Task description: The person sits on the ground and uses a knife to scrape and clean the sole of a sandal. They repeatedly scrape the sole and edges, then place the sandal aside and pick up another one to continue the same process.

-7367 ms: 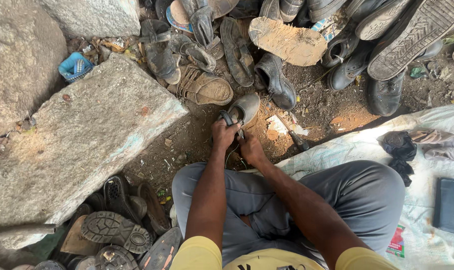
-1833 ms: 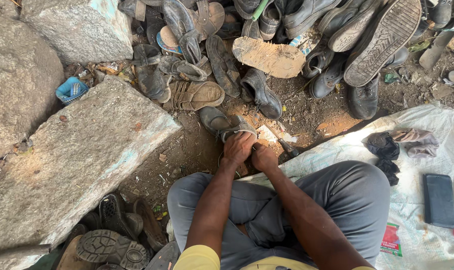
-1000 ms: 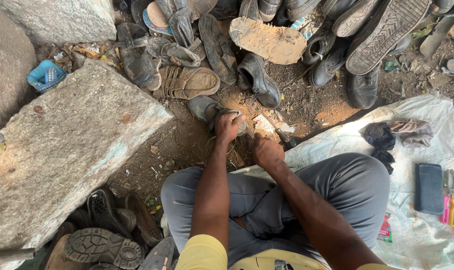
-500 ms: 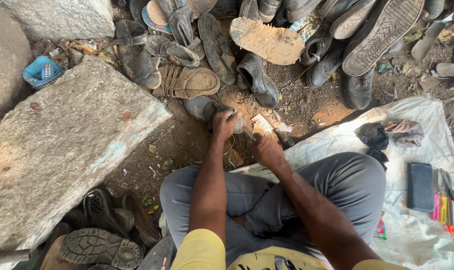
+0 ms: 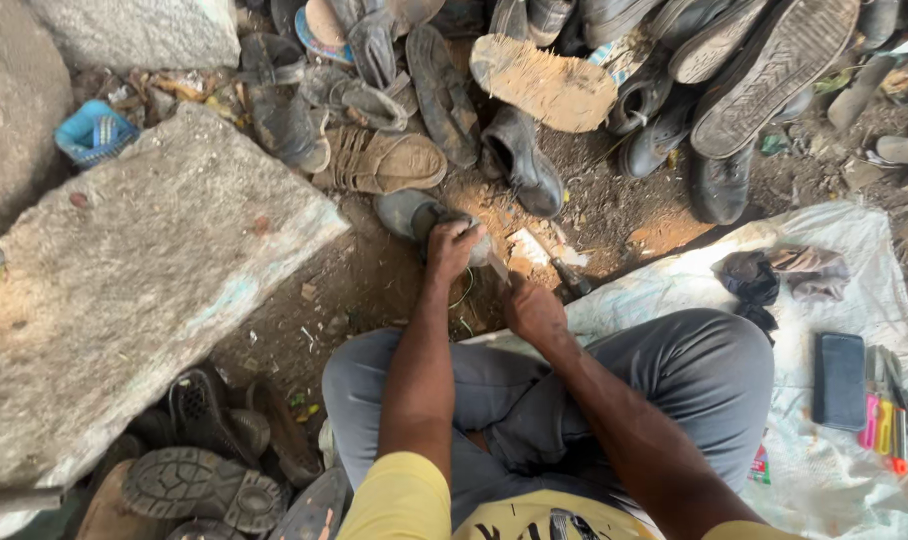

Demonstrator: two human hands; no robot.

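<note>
A: Fingers of the left hand (image 5: 452, 245) curl over the heel end of a grey shoe (image 5: 414, 212), gripping it and pinning it to the dirt just in front of the person's knees.

B: And the right hand (image 5: 534, 308)?

A: It sits just right of the left one and a little nearer the body, closed around a thin tool (image 5: 498, 268) whose tip runs up toward the shoe. What kind of tool it is cannot be told; most of it is hidden in the fist.

B: What lies around the two hands?

A: Just right of the right hand, a dark-handled tool (image 5: 566, 276) lies on the soil at the edge of a white sheet (image 5: 854, 250). Beyond the left hand, a tan sandal (image 5: 379, 160) and a black shoe (image 5: 524, 165) rest near the grey one, with a heap of worn footwear behind them. Far to the left, a big stone slab (image 5: 124, 290) slopes across the ground. Well to the right, on the sheet, are a crumpled dark cloth (image 5: 749, 275), a black phone (image 5: 840, 380) and some coloured pens (image 5: 889, 415).
</note>
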